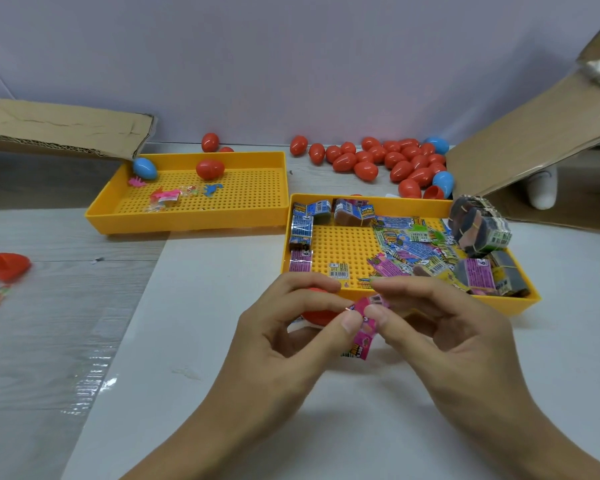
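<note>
My left hand (291, 327) and my right hand (440, 327) meet at the middle of the table, both pinching a small pink printed leaflet (362, 336) between thumb and fingers. A red plastic egg half (317, 315) sits in the curled fingers of my left hand, mostly hidden by them. Just behind my hands lies a yellow perforated tray (340, 249) filled with several folded leaflets, loose and in rubber-banded bundles (480, 230).
A second yellow tray (222, 216) at the back left holds a blue egg (145, 168), a red egg (210, 169) and small bagged toys. Several red and blue eggs (388, 161) lie by the wall. Cardboard flaps (66, 128) stand on both sides. Red egg halves (9, 266) lie far left.
</note>
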### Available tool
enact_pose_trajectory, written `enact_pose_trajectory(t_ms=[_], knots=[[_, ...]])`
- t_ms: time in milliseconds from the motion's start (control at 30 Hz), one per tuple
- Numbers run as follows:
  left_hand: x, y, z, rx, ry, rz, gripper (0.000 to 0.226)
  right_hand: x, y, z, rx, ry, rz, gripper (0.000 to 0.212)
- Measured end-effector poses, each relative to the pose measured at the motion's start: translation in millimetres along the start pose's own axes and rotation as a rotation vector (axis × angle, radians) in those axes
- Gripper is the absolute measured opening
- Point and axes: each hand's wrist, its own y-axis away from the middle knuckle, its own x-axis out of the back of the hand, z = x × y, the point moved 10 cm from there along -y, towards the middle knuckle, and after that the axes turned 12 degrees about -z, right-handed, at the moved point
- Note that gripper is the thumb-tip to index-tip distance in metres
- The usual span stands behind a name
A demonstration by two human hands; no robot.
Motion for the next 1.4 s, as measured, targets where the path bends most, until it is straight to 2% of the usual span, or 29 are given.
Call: enact_pose_trajectory(t_ms=[67,267,333,433,467,633,867,1033,1400], knots=[[0,0,-2,0.001,0.004,-0.001,0.006,-1,0,0,-0.008,-0.003,-0.001,0.029],[3,-1,-4,0.022,0.117,-0.007,0.024,-5,1,-4,0.018,-0.016,-0.048,0.021],[2,-2,-6,0.030,0.137,-0.025,0.023,-7,0,-3,0.021,-0.034,-0.075,0.029],[-2,-2,-6,0.025,0.160,-0.067,0.017,-15,-1,1,0.004,-0.058,-0.187,0.055],[-3,-2,-5,0.019,0.148,-0.075,0.015,-18,-1,0,0.019,-0.038,-0.222,0.057],[-3,0,-9,0.030,0.110,-0.095,0.018,-18,-1,-5,0.085,0.057,-0.218,0.026],[-2,0,-14,0.067,0.147,-0.108,0.017,-23,-2,-7,0.085,0.025,-0.286,0.041],[-5,-1,-17,0.100,0.201,-0.139,0.020,-18,-2,-7,0.081,0.007,-0.225,0.026],[-13,0,-4,-0.017,0.119,-0.190,0.016,-6,-5,-6,0.011,0.031,-0.107,0.007]])
